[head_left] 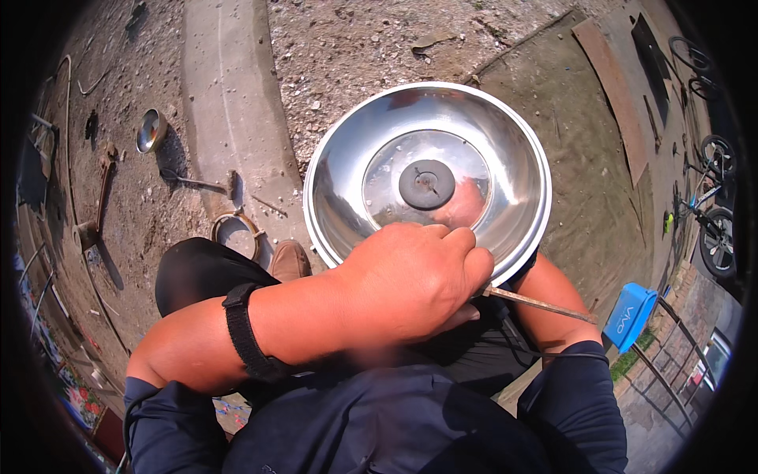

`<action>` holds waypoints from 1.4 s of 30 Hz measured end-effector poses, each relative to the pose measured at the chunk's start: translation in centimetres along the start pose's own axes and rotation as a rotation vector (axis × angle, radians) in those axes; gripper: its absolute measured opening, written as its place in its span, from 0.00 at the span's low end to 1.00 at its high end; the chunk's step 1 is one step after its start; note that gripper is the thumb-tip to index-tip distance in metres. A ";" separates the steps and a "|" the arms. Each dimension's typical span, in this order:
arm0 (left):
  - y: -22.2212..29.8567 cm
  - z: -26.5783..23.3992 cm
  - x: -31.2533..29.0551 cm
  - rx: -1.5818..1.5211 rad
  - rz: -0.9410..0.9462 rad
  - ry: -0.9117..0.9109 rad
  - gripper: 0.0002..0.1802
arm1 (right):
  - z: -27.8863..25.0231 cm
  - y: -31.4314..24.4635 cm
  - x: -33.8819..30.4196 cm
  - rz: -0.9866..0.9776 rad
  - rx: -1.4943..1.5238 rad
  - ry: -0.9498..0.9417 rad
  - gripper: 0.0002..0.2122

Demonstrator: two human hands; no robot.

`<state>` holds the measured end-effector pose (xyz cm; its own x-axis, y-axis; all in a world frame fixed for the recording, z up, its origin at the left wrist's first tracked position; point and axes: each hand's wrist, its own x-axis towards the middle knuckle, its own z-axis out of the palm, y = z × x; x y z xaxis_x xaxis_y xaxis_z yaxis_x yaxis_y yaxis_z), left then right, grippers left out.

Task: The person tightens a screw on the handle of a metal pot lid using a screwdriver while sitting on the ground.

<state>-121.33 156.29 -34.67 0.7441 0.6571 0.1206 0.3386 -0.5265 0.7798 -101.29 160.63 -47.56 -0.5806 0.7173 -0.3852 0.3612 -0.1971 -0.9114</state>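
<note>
Stainless-steel basin [341,174] — or possibly a deep upturned lid, as the outside is hidden — sits a little above and right of the frame's centre, its shiny hollow facing up. At the middle of its floor lies a round grey disc [414,195] with a small rusty-looking spot at its centre. The disc appears already in place; whether it is fastened cannot be told. I judge the work to be under way rather than finished, since a tool is in hand at the basin's edge, but how much is left does not show.

The left hand [426,276] is clenched around a thin metal rod [543,304], which juts toward the lower right, and the fist covers part of the basin's near rim. The right forearm [559,299] runs up behind the basin's lower-right edge; the right hand is hidden there, so I cannot tell its grip.

Farther out, a ring-shaped piece [257,231] and a hammer [201,184] lie left of the basin, with a small metal bowl [160,130] and a long-handled tool [103,189] toward the upper left. A blue block [624,325] on dark bars stands at lower right — below a bicycle [717,241] at the right edge.
</note>
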 end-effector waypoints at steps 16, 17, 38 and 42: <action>-6.3 -6.5 -3.5 0.083 -0.415 -0.057 0.32 | -5.2 1.2 -3.3 -0.039 -0.154 0.348 0.24; -6.3 -6.8 -3.6 0.131 -0.390 -0.075 0.30 | -5.2 1.3 -3.4 -0.070 -0.186 0.369 0.24; -6.1 -4.1 -3.7 0.376 -0.171 -0.221 0.22 | -4.2 1.9 -6.7 -0.236 -0.443 0.147 0.15; -5.7 -4.1 -3.3 0.367 -0.185 -0.220 0.22 | -4.3 2.4 -7.0 -0.228 -0.422 0.157 0.13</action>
<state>-128.09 159.30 -37.04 0.7432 0.6487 -0.1640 0.6289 -0.5935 0.5023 -93.21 158.07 -46.45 -0.5739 0.8089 -0.1276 0.5206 0.2402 -0.8193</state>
